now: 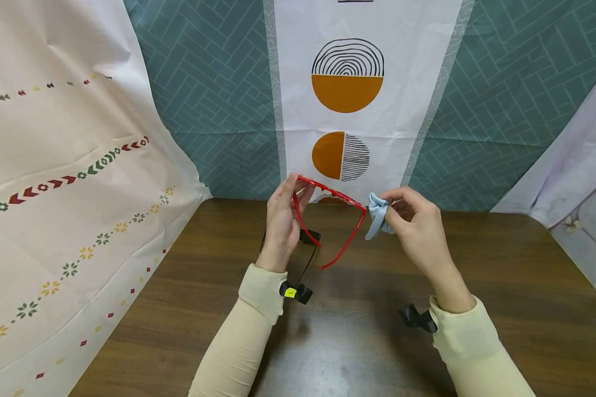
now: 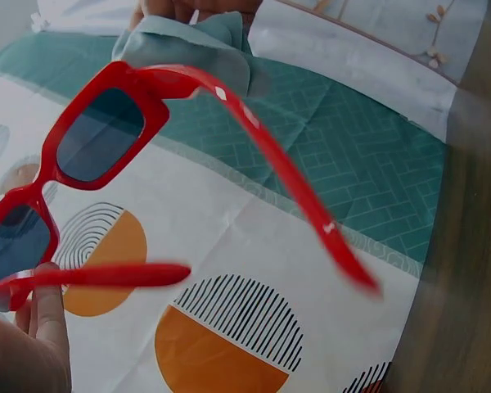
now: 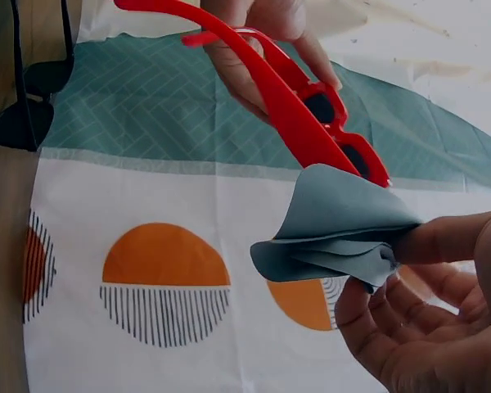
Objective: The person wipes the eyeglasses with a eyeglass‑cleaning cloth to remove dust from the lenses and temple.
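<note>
My left hand (image 1: 281, 226) holds a pair of red sunglasses (image 1: 334, 192) up above the table, gripping the frame at its left end. Both temples are unfolded and point back toward me, and the dark lenses show in the left wrist view. Between the thumb and fingers of my right hand (image 1: 419, 229) is a folded light blue cloth (image 3: 335, 213). The cloth hangs close to the right end of the red frame (image 2: 151, 90); whether they touch I cannot tell.
A pair of black sunglasses (image 3: 34, 115) rests on the brown wooden table (image 1: 189, 309), partly hidden behind my left hand in the head view. Patterned cloth hangings (image 1: 208, 110) rise behind the table, and a cream cloth (image 1: 79, 209) drapes along its left side.
</note>
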Demonstrator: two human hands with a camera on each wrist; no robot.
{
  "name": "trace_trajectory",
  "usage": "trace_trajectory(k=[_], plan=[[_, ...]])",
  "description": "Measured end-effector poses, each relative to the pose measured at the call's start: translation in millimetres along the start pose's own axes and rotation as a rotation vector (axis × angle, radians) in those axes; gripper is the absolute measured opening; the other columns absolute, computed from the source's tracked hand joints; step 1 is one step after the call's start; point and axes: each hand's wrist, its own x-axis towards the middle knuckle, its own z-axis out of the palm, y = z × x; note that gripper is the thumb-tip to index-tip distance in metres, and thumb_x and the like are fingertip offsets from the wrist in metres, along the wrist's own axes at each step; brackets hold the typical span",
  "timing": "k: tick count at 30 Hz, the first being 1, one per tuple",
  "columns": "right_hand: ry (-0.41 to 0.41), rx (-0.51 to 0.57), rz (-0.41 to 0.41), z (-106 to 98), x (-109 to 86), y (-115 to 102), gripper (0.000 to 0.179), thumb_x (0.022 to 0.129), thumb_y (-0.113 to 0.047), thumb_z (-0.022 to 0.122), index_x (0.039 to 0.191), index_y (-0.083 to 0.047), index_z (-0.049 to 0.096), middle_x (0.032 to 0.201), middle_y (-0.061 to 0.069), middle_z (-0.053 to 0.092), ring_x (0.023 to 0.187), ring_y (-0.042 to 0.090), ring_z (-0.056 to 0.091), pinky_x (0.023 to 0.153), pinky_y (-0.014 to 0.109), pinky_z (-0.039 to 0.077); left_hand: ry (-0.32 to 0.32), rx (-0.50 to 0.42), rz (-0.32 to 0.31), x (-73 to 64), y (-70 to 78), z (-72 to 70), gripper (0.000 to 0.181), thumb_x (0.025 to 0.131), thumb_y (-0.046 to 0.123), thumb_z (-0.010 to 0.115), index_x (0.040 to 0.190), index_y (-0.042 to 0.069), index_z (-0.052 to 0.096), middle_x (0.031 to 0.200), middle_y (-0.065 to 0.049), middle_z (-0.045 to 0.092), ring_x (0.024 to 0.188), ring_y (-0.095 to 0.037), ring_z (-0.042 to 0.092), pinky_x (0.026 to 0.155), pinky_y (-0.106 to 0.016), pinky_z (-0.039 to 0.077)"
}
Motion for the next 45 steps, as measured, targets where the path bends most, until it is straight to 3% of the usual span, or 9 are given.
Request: trace_trajectory(k=[5,20,26,32,40,45], plan=[[0.019,0.021,0.036,3,1.4,5,0.013,0.096,0.003,0.064,0.107,0.001,0.07,0.091,0.008,0.069,0.075,0.009,0.063,0.061,0.018,0.048,0.009,-0.016,0.007,-0.1,-0.7,-0.7,0.014,0.107,0.018,0.059,0.102,0.008,0.068,0.099,-0.006,0.072,0.096,-0.021,0.072,0.101,-0.036,0.054],[0.151,-0.008,0.01,15,-0.8,6,0.015,0.097,0.008,0.058,0.111,0.004,0.059,0.106,0.005,0.068,0.078,-0.001,0.065,0.07,0.014,0.049,0.018,-0.023,0.026,0.5,-2.7,1.9,0.012,0.106,0.017,0.059,0.099,0.008,0.062,0.102,-0.008,0.071,0.094,-0.021,0.074,0.1,-0.035,0.055],[0.073,0.02,0.03,17,-1.4,5,0.015,0.098,0.005,0.057,0.113,0.003,0.058,0.111,0.006,0.069,0.086,0.001,0.068,0.076,0.013,0.052,0.03,-0.02,0.027,-0.9,-2.1,2.9,0.012,0.106,0.018,0.06,0.099,0.008,0.062,0.102,-0.008,0.071,0.093,-0.02,0.074,0.101,-0.035,0.055],[-0.026,0.083,0.076,14,0.3,3,0.02,0.106,-0.014,0.06,0.118,0.0,0.058,0.116,0.006,0.064,0.096,0.003,0.068,0.083,0.015,0.053,0.045,-0.035,0.053,-1.0,-2.2,3.0,0.01,0.105,0.016,0.06,0.099,0.008,0.062,0.103,-0.008,0.07,0.092,-0.021,0.075,0.101,-0.036,0.055],[-0.012,0.17,0.125,11,4.3,6,0.024,0.107,-0.015,0.061,0.111,0.009,0.06,0.105,0.008,0.063,0.084,0.003,0.069,0.081,0.016,0.055,0.03,-0.066,0.091,-5.9,-3.7,11.0,0.004,0.101,0.008,0.064,0.104,0.006,0.062,0.101,-0.008,0.069,0.092,-0.02,0.075,0.1,-0.038,0.056],[0.007,0.135,0.174,11,4.5,9,0.026,0.105,-0.018,0.064,0.11,0.007,0.058,0.098,0.01,0.067,0.079,0.005,0.066,0.078,0.018,0.055,0.012,-0.068,0.102,-8.0,-6.1,13.7,0.006,0.099,0.006,0.065,0.104,0.005,0.062,0.101,-0.008,0.069,0.093,-0.02,0.074,0.1,-0.038,0.056]])
